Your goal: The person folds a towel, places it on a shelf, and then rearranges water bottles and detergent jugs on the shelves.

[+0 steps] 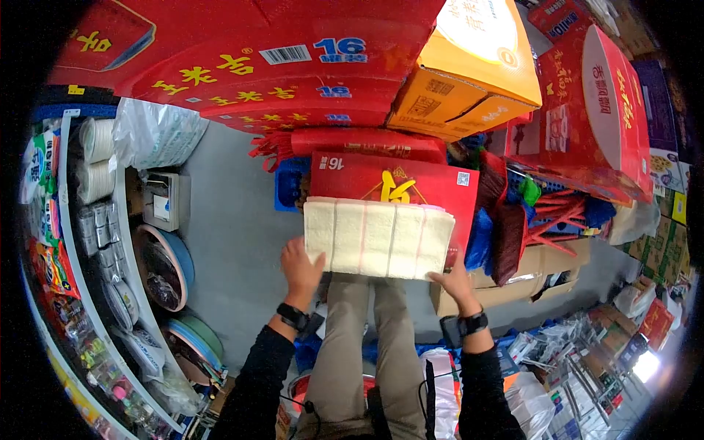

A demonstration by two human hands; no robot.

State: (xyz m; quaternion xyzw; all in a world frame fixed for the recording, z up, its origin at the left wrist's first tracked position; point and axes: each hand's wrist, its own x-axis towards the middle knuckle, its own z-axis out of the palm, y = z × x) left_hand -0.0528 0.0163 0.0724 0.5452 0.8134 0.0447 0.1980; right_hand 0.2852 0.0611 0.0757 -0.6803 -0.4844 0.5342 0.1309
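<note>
We have a folded cream towel (378, 238) with thin stripes in front of us, lying over the near part of a red box (440, 191). Our left hand (299, 273) is at its near left corner, thumb apart from the fingers; our right hand (455, 284) is at the near right corner, thumb by the edge. Neither is clenched into a fist, but we cannot tell whether the fingers pinch the cloth or merely touch it. Beyond the box stand red cartons (293, 70) and an orange carton (469, 84).
</note>
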